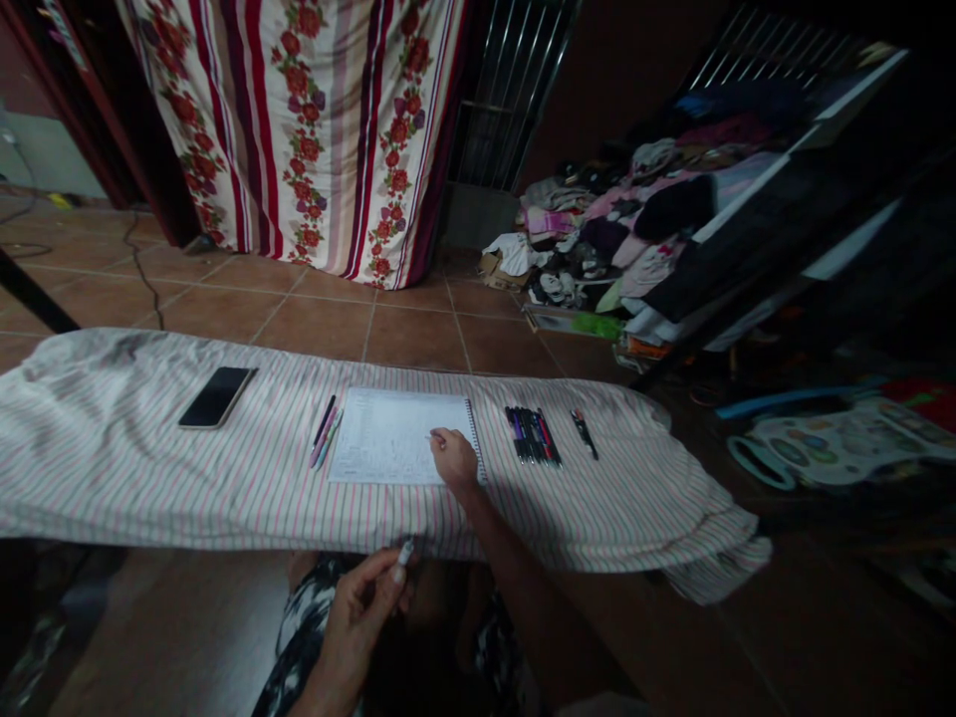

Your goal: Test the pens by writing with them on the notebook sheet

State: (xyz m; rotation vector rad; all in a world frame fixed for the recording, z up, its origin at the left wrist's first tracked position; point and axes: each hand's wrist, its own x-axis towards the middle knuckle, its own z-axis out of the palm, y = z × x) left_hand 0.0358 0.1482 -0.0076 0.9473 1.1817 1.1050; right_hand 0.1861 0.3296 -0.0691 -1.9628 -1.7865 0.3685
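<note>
My left hand point(364, 604), closed in a pinch, holds a small white cylinder point(405, 553) with a dark end, just off the near edge of the striped cloth. It may be part of a pen, but I cannot tell. Over the right part of an open spiral notebook point(395, 423), my right hand point(454, 458) is closed with its fingers pinched. Something thin shows at those fingertips, too small to make out. Faint marks cover the notebook page. Several pens point(327, 433) lie left of the notebook, and a row of dark pens point(533, 436) lies to its right.
Farther right is another small group of pens point(584, 434). A phone point(217, 397) lies at the left on the striped cloth point(269, 498). Beyond the table hangs a flowered curtain point(306, 139). A heap of clothes point(597, 229) is on the tiled floor at the back right.
</note>
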